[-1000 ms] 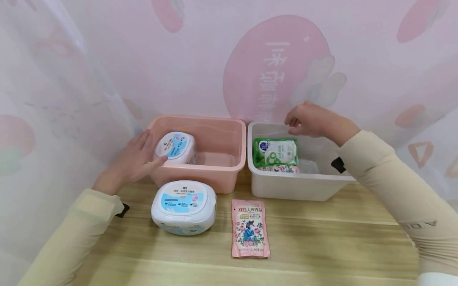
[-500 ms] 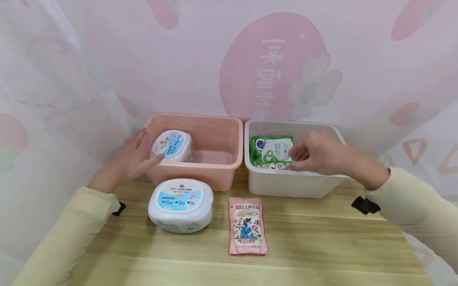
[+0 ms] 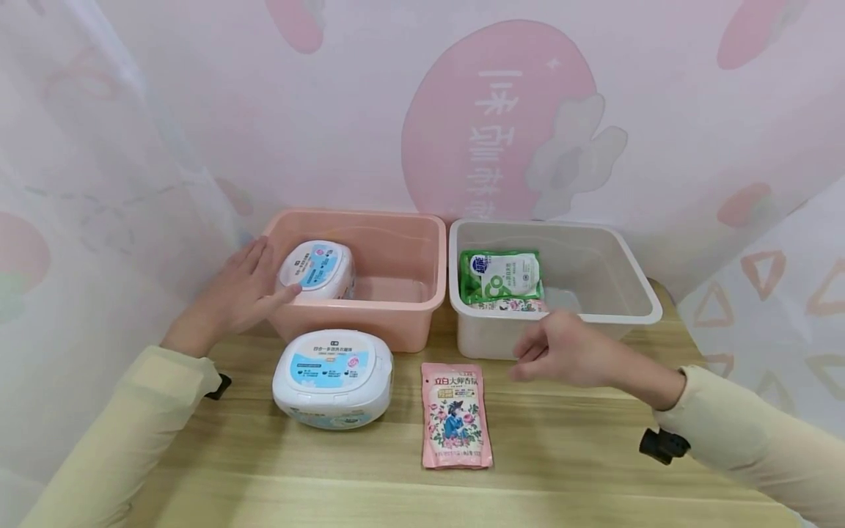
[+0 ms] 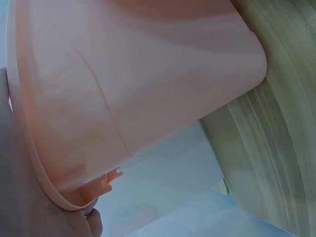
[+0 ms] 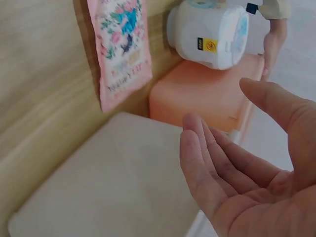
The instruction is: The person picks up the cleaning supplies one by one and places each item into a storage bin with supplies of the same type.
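Note:
My left hand [image 3: 234,293] rests on the left rim of the pink bin [image 3: 356,314], its fingers extended. Inside that bin, near its left end, sits a white tub with a blue label [image 3: 317,268]. My right hand [image 3: 561,352] hangs in front of the white bin [image 3: 634,301], holding nothing, with thumb and fingers apart in the right wrist view. A pink pouch [image 3: 455,418] printed with flowers and a figure lies on the table to its lower left. In the white bin a green and white pouch [image 3: 505,275] lies over a partly hidden flowered pouch [image 3: 521,305].
A second white tub [image 3: 333,381] with a blue label stands on the wooden table [image 3: 370,491] before the pink bin. The two bins stand side by side against a curtain [image 3: 317,139] with pink prints.
My right hand has moved from above the white bin down and toward me, to in front of its near wall. The left hand stays at the pink bin's rim.

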### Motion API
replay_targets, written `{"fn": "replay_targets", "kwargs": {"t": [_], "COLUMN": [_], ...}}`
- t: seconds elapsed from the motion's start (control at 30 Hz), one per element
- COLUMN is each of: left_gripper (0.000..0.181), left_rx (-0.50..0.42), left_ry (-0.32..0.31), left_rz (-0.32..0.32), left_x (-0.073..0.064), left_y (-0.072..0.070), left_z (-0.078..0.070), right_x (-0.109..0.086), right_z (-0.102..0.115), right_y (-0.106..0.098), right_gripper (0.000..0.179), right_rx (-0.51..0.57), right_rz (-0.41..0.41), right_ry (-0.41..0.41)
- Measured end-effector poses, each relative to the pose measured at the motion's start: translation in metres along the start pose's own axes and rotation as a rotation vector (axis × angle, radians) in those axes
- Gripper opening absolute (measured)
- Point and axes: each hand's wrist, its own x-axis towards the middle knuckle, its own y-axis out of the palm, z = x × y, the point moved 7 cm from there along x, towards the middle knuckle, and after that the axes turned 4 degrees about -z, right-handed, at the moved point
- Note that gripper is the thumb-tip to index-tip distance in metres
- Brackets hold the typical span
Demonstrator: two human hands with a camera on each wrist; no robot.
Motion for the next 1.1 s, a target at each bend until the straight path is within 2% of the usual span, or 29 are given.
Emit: {"fn": "replay_targets", "kwargs": {"t": [0.23, 0.37, 0.7, 0.9, 1.1], "left_gripper": [0.106, 0.106, 0.107, 0.107, 0.105], "left_rx": [-0.001, -0.014, -0.020, -0.022, -0.010], "left_ry": [-0.007, -0.002, 0.004, 0.006, 0.010], "left_rz": [0.004, 0.003, 0.004, 0.005, 0.005], "left_x": [0.000, 0.000, -0.003, -0.003, -0.003], "left_y": [0.001, 0.000, 0.000, 0.000, -0.001], "left_z": [0.002, 0.001, 0.000, -0.001, -0.001], "right_x": [0.004, 0.007, 0.016, 0.024, 0.032], "right_z": [-0.026, -0.043, -0.076, -0.088, -0.093], "right_y": [0.028, 0.044, 0.086, 0.106, 0.122], "right_gripper": [0.022, 0.025, 0.020, 0.020, 0.034], "right_rx": [0.054, 0.083, 0.150, 0.157, 0.151], "right_rz": [0.020, 0.000, 0.000, -0.026, -0.049], "right_ry": [0.106, 0.156, 0.202, 0.181, 0.245]}}
